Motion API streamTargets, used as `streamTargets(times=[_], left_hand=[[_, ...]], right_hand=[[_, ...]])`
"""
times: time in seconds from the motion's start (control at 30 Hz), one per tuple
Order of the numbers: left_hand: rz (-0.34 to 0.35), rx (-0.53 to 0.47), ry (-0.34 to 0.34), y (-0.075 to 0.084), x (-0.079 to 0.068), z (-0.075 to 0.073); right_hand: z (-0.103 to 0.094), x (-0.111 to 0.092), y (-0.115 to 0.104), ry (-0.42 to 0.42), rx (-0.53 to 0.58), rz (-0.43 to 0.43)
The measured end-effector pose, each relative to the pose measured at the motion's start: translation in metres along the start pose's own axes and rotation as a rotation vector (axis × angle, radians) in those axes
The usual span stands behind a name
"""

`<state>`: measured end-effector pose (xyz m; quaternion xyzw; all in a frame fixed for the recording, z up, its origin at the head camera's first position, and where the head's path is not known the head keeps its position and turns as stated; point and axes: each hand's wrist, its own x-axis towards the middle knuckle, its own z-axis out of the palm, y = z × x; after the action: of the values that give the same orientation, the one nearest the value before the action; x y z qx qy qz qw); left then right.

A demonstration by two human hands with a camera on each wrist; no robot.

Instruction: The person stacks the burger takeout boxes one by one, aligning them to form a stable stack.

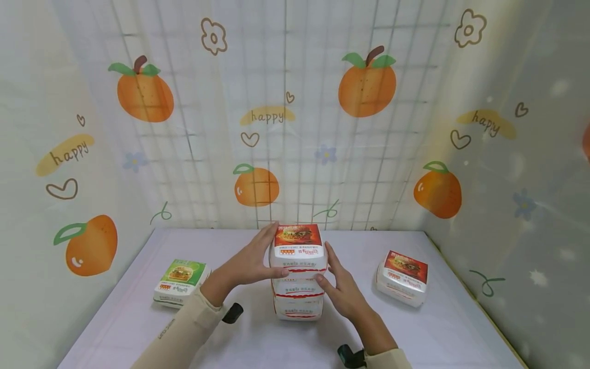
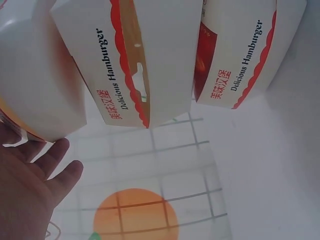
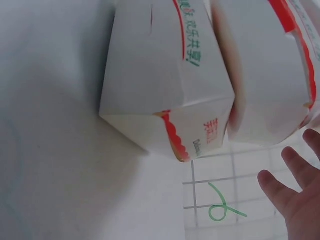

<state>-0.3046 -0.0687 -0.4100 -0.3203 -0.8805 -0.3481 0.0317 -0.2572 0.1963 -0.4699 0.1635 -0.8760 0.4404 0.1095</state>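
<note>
In the head view, three white cardboard hamburger boxes stand one above another at the middle of the table. My left hand [image 1: 251, 259] grips the top hamburger box [image 1: 298, 256], its thumb across the front and its fingers along the left side. On the right side, my right hand [image 1: 343, 287] holds the same box, with the thumb at its lower front edge. Under it are the middle box [image 1: 298, 291] and the bottom box [image 1: 298, 310]. The left wrist view shows fingertips [image 2: 60, 150] at the edge of the top box, beside the middle box [image 2: 130, 65].
A hamburger box with a green top [image 1: 182, 282] lies on the left of the white table [image 1: 249, 348]. Another with a red top [image 1: 402, 277] sits angled on the right. A curtain [image 1: 304, 61] printed with oranges hangs behind and along both sides.
</note>
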Motion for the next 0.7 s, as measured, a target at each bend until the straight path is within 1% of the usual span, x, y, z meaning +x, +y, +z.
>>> streamTargets(times=[0.37,0.7], left_hand=[[-0.017,-0.005,0.001,-0.0018,-0.0007,0.003],[0.0,-0.022,-0.002,-0.0064,0.0003,0.006]], right_hand=[[0.0006,-0.0018,0.0001,-0.005,0.005,0.037],[0.0012,-0.0029,0.0004,-0.01,0.013,0.044]])
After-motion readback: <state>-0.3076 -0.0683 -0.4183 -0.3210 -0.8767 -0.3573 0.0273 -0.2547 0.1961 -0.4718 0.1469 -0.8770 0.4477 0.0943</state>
